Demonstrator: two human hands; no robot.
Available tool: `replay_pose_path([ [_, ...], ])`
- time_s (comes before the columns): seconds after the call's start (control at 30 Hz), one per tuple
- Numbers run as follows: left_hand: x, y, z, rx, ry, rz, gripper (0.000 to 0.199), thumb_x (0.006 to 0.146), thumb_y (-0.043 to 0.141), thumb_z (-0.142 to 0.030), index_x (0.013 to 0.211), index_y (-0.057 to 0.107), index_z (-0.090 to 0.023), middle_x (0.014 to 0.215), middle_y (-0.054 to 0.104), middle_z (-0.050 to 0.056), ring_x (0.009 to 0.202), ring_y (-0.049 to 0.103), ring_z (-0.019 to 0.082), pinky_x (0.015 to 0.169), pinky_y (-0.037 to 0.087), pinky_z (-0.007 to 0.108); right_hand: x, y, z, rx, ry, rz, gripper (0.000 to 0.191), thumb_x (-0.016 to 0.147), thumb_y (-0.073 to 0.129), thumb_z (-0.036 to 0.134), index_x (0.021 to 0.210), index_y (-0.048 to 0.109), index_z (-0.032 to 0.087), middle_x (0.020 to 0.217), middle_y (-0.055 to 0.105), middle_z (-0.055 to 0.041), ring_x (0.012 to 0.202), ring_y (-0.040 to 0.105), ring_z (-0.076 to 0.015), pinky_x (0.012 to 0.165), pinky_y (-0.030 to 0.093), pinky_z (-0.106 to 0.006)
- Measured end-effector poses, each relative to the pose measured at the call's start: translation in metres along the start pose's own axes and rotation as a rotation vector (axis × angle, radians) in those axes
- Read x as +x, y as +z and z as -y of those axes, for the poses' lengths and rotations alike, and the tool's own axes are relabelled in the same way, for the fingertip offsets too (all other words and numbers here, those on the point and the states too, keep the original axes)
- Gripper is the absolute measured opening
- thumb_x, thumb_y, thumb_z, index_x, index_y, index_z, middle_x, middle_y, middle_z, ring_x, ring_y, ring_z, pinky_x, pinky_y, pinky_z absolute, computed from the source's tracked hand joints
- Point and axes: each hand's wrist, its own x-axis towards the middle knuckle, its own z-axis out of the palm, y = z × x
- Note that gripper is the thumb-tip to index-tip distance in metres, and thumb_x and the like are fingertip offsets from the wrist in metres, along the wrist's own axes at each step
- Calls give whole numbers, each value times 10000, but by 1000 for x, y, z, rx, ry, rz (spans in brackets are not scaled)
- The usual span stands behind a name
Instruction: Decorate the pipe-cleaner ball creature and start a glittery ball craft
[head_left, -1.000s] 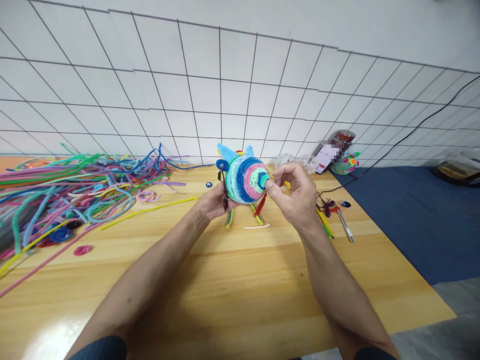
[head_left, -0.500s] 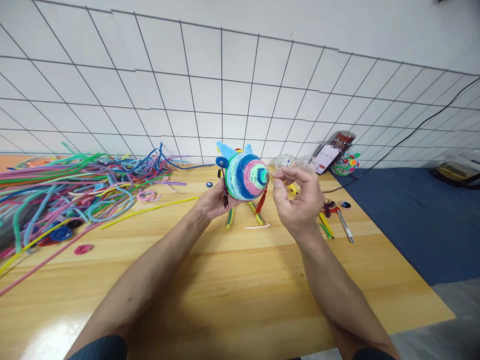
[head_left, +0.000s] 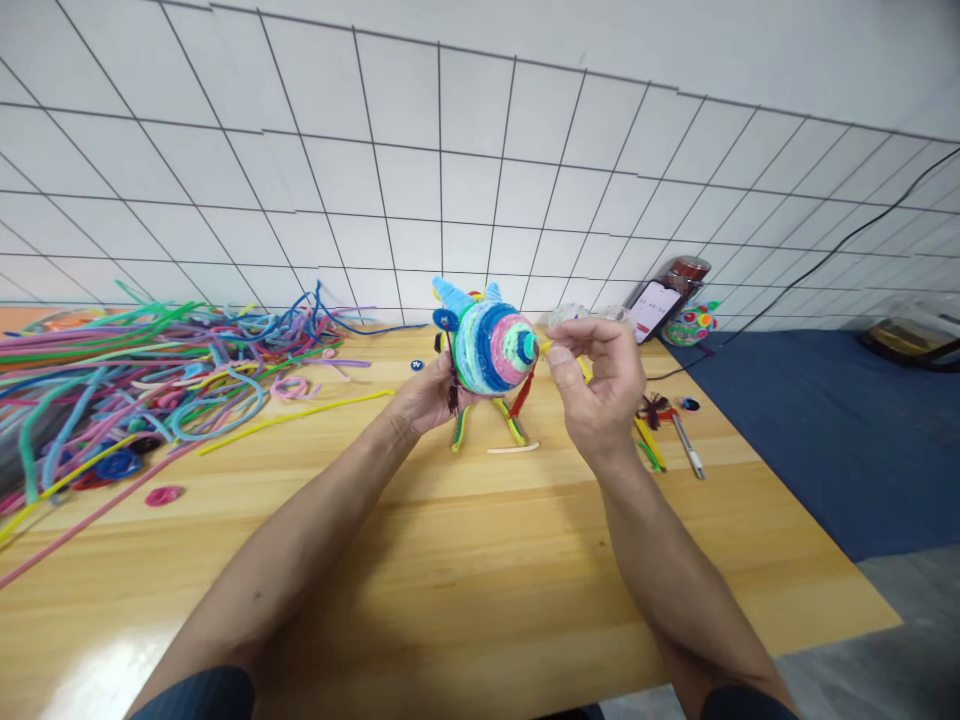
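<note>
Over the desk (head_left: 480,570), the right hand (head_left: 600,385) has drawn back from the striped toy (head_left: 489,350) since the earlier frame and hangs just beside it, thumb and forefinger close, whether pinching anything I cannot tell. The left hand's (head_left: 426,400) grip closes around the toy's side, above its yellow-green legs (head_left: 460,430). Should that grip slacken, the toy could roll, and a careless brush could snag the red tassel (head_left: 523,393) or loosen the coiled tip (head_left: 530,347).
</note>
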Motion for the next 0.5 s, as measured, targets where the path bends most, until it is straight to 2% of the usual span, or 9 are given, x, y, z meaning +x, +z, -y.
replay_pose_path([
  [0.13,-3,11,-3,26,75,29,516,935,866,-428,1389,723,-230,1284,841,91,1292,775,323,1142,633,488,7,-3,-13,163,154,-60,300,982,774,480,926,582,256,831,672,22,742,658,-143,708,558,-292],
  [0.3,-10,33,-17,249,242,82,624,837,944,-507,1358,725,-243,1307,834,79,1370,728,329,1129,649,423,10,-3,-34,196,299,-31,425,956,772,631,894,573,260,728,647,49,665,635,-136,680,547,-286],
  [0.4,-15,45,-26,368,372,88,665,763,987,-547,1300,734,-247,1307,833,69,1452,665,349,1169,627,424,3,-3,-49,110,319,-21,438,1005,682,663,866,571,263,726,642,42,685,624,-146,720,539,-305],
  [0.5,-18,52,-32,456,464,65,729,724,999,-590,1310,718,-258,1355,811,70,1511,607,359,1202,601,443,-14,-10,-64,-102,378,95,495,1080,528,644,764,538,263,650,589,33,646,571,-165,691,481,-327],
])
